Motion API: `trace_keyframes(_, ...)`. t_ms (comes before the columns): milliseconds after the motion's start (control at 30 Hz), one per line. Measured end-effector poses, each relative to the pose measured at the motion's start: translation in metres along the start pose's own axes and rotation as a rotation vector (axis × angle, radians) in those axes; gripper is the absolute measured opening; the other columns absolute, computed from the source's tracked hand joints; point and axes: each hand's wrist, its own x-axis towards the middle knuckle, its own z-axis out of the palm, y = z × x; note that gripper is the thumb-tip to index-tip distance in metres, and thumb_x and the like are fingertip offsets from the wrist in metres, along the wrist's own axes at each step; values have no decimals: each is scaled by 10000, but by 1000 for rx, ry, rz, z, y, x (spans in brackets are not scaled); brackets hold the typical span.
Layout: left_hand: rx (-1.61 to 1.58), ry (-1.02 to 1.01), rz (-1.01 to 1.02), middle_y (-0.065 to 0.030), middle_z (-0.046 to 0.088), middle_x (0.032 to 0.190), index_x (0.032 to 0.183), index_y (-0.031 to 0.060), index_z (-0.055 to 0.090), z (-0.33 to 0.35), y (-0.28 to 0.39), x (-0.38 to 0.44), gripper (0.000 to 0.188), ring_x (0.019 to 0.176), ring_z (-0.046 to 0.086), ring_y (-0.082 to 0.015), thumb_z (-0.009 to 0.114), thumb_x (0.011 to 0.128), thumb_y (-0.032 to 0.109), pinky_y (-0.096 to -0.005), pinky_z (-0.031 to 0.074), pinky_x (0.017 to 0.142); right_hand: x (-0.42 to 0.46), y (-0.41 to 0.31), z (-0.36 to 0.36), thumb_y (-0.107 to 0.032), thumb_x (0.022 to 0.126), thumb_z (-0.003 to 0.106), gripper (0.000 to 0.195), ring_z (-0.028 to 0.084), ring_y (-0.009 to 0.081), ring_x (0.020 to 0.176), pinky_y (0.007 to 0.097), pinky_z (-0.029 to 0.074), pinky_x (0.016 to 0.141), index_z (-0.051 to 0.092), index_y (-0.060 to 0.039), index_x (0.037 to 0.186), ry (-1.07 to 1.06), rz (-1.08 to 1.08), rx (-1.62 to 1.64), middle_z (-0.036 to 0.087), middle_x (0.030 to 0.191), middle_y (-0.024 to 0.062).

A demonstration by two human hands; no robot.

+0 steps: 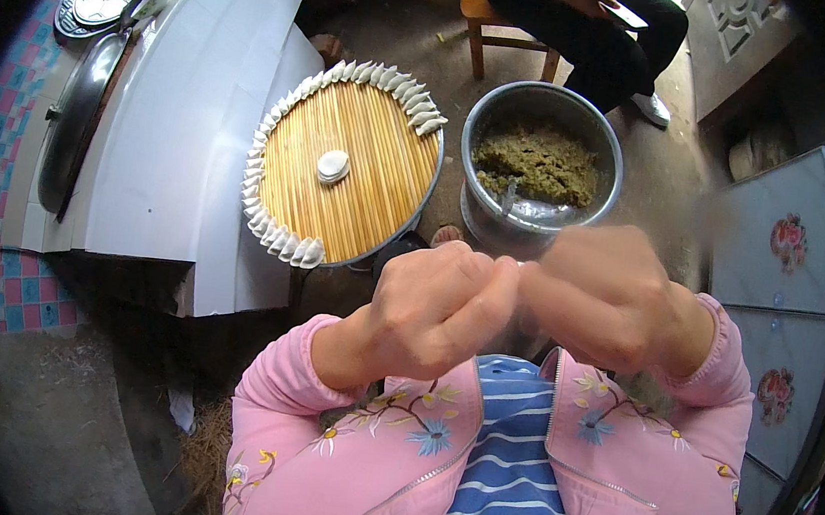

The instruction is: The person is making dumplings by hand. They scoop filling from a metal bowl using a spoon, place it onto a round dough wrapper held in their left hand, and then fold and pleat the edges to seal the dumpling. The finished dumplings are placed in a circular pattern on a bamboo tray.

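My left hand (441, 309) and my right hand (593, 295) meet in front of my chest, fingers curled and thumbs close together. Between them shows a sliver of white dough (521, 264), probably a dumpling; the rest is hidden behind my fingers. The right hand is blurred. Ahead to the left, a round tray of light stalks (386, 149) carries folded dumplings (265, 167) along much of its rim. A small stack of round dough wrappers (332, 166) lies near its middle. Right of the tray stands a metal pot (472, 139) of greenish filling (536, 161), with a utensil (509, 196) in it.
A white-topped counter (180, 105) runs along the left, bearing metal lids (83, 125). At the far side a person (624, 38) sits on a wooden chair (480, 8), holding a phone (625, 14). A cabinet with flower-printed panels (778, 296) stands at the right.
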Motion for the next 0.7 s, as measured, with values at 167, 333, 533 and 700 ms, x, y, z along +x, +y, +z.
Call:
trace_keyframes(167, -74, 24, -258, -123, 592, 737, 1002, -46, 622, 35, -9, -27, 235, 589, 594, -280, 684, 777, -65, -337, 462, 497, -25, 27, 32, -92, 723, 707, 186, 594, 257, 633, 343, 475, 527, 596, -37, 863, -133, 190, -4, 552, 731, 75)
trace_keyframes(333, -427, 204, -819, -106, 649, 754, 953, -15, 636, 45, 3, -38, 73, 653, 628, -137, 644, 910, 43, -246, 487, 586, -50, 24, 38, -152, 829, 764, 305, 535, 81, 610, 248, 391, 489, 594, -16, 1045, 222, 669, 572, 533, 739, 7)
trace_keyframes(533, -657, 285, -1041, -53, 669, 777, 917, -15, 650, 44, 26, -21, 105, 685, 602, -67, 620, 948, 80, -216, 480, 605, -66, -4, 68, -153, 940, 656, 251, 655, 102, 833, 232, 535, 719, 615, 11, 1125, 410, 853, 1146, 672, 978, 72)
trace_keyframes(700, -253, 182, -709, -98, 623, 761, 890, -16, 661, 38, 26, -15, 69, 629, 606, -172, 650, 905, 50, -273, 462, 556, -66, -18, 61, -163, 936, 665, 220, 650, 102, 791, 235, 534, 713, 644, 13, 1066, 397, 937, 1178, 677, 885, 54)
